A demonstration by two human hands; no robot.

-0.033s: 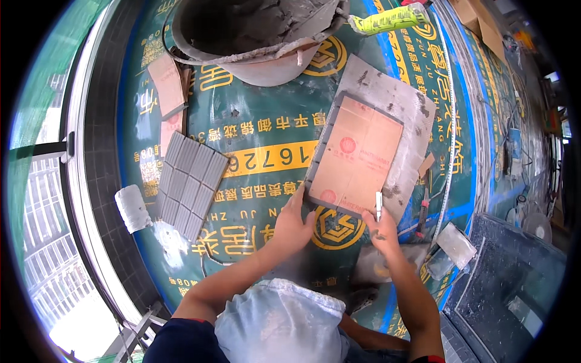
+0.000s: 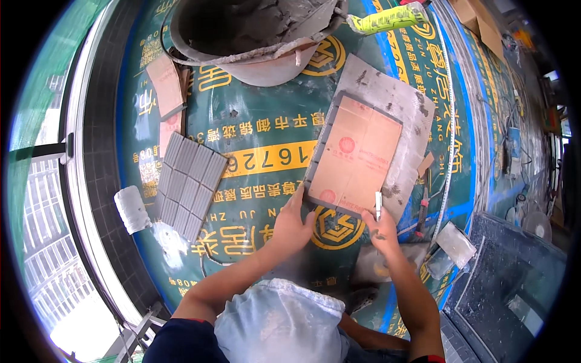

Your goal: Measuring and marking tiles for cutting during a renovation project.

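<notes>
A brown-paper-faced sheet of tiles (image 2: 358, 148) with a dark grey rim lies tilted on a larger grey, mortar-smudged board (image 2: 407, 115). At the sheet's near left corner my left hand (image 2: 293, 227) has its fingers along the side edge and its thumb at the near edge, so the corner sits between them. Held upright in my right hand (image 2: 382, 233) is a white pen (image 2: 378, 204), beside the sheet's near right corner. The fingers of that hand are closed around the pen, with fingertips by the paper. The undersides of both hands are hidden.
A ribbed grey tile sheet (image 2: 192, 184) lies to the left, near paper-backed offcuts (image 2: 165, 85) and a white roll (image 2: 132, 209). A mortar bucket (image 2: 266, 69) stands at the far side. Rightward are a red-handled tool (image 2: 422, 216) and a dark panel (image 2: 505, 284). Green printed sheeting (image 2: 254, 130) covers the floor.
</notes>
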